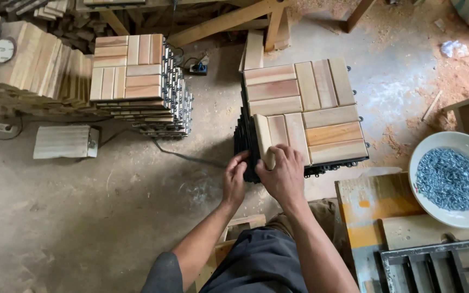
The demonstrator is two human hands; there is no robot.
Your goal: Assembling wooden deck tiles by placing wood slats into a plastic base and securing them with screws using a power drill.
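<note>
Square slatted pale-wood deck tile on black plastic backing tops a stack on the dusty concrete floor. The right hand curls closed over its near-left slat; the left hand grips the stack's near-left edge. A white bowl of grey screws sits right.

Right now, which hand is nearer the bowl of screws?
Right. The right hand rests on the wooden tile, closer to the bowl of screws; the left hand is beyond it.

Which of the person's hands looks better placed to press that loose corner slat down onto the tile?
Probably the right hand: it already lies on top of the slat at the tile's near corner. The left hand grips the tile's black edge, better suited to steadying.
</note>
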